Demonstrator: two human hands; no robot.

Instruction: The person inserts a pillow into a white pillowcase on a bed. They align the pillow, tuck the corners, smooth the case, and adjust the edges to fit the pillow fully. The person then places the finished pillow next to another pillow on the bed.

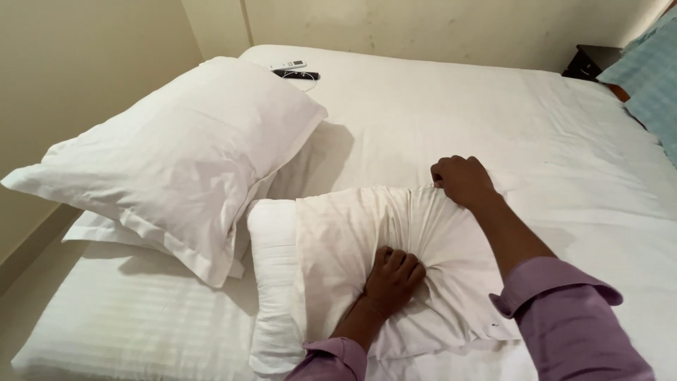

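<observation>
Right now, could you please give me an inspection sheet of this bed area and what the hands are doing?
Surface: bed under a white sheet, lightly creased.
Job's things: white pillow, partly inside a white pillowcase.
Clutter: two stacked pillows at left; white remote and dark remote at the far edge.
Grippers: left hand clenched in the pillowcase fabric; right hand gripping its far edge.
Cables: thin white cord by the remotes.
Surroundings: cream walls, dark nightstand, blue checked cloth at right.
</observation>
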